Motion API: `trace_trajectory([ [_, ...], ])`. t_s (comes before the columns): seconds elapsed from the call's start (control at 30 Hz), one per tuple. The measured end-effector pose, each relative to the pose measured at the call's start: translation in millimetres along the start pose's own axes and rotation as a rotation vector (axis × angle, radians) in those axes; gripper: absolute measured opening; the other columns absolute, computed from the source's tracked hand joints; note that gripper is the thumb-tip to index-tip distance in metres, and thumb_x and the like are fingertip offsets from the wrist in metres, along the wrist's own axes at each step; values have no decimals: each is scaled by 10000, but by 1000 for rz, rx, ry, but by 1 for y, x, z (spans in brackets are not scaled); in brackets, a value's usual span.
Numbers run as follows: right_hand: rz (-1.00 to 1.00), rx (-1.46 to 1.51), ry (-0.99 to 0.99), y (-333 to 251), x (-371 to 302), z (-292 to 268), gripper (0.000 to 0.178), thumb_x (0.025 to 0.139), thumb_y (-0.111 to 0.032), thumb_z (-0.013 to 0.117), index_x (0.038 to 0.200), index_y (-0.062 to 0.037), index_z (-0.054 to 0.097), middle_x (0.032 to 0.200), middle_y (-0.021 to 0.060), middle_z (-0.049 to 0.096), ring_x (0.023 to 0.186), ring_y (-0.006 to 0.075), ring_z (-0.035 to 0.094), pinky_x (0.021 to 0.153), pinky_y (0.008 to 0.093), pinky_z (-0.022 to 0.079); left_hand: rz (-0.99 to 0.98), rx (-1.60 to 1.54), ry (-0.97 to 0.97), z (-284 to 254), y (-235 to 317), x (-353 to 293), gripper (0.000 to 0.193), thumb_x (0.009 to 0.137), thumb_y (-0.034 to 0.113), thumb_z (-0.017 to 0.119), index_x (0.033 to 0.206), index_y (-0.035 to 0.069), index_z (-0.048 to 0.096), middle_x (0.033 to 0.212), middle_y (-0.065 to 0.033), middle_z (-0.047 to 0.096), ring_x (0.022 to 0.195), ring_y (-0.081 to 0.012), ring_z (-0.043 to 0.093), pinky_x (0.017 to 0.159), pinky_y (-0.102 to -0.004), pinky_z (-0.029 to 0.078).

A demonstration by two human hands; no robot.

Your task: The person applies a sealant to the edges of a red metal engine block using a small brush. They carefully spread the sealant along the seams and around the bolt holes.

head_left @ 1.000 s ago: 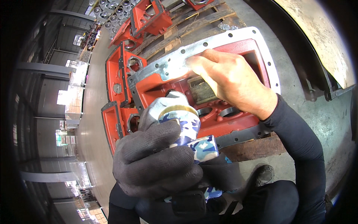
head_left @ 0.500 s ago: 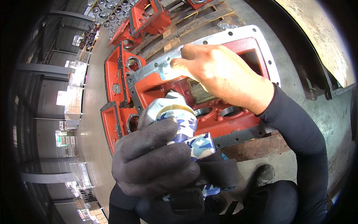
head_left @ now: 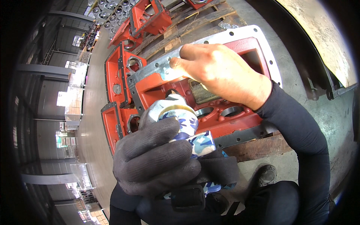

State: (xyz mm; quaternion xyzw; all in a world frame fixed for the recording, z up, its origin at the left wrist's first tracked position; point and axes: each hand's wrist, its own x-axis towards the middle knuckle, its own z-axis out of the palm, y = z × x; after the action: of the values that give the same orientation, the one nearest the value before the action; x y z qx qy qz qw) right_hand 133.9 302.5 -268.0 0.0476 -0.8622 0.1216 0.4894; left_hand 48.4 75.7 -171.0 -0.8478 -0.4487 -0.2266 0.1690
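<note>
A red cast metal housing (head_left: 243,125) with a bare grey flange and several bolt holes lies in front of me on a wooden pallet. My left hand (head_left: 157,157), in a dark grey knit glove, is wrapped round a tool with a blue-and-white camouflage body (head_left: 186,125), a brass-coloured ring and a rounded grey head. The tool's head is over the housing's left part; its exact kind is unclear. My bare right hand (head_left: 221,71) is closed with its fingertips at the far flange. Whatever its fingers may hold is hidden.
More red housings (head_left: 118,75) stand to the left and far side. Beyond lies a slatted wooden pallet (head_left: 187,26), with grey metal parts (head_left: 112,13) at far left. A dark-edged bench (head_left: 318,37) borders the right. My shoe (head_left: 267,175) is on the floor near the housing.
My right hand has shifted very slightly left along the flange, and its forearm has dipped a little. The tool and my left hand have hardly moved.
</note>
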Motion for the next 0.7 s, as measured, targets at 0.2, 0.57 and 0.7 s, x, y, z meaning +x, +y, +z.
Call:
trace_trajectory([
  [0.2, -26, -14, -43, -2, 3, -4, 181, 840, -67, 693, 1005, 0, 659, 886, 140, 642, 848, 328, 740, 754, 422, 605, -17, 5, -24, -1, 0, -1, 395, 799, 164, 931, 1106, 107, 690, 1230, -134, 682, 1124, -440, 740, 879, -520, 698],
  [0.57, -71, -31, -69, -1, 4, -7, 229, 880, -81, 649, 1100, -28, 611, 895, 116, 579, 861, 306, 704, 750, 408, 582, -152, -31, -108, -14, 11, -1, 438, 742, 148, 958, 1105, 167, 712, 1285, -126, 675, 1194, -438, 714, 975, -545, 665],
  [0.7, -43, -9, -78, 0, 2, -19, 196, 889, -85, 652, 1075, -28, 624, 903, 121, 581, 860, 319, 696, 742, 415, 565, -84, -38, -60, -10, 5, -2, 417, 756, 149, 955, 1095, 162, 712, 1279, -131, 678, 1178, -430, 723, 961, -545, 671],
])
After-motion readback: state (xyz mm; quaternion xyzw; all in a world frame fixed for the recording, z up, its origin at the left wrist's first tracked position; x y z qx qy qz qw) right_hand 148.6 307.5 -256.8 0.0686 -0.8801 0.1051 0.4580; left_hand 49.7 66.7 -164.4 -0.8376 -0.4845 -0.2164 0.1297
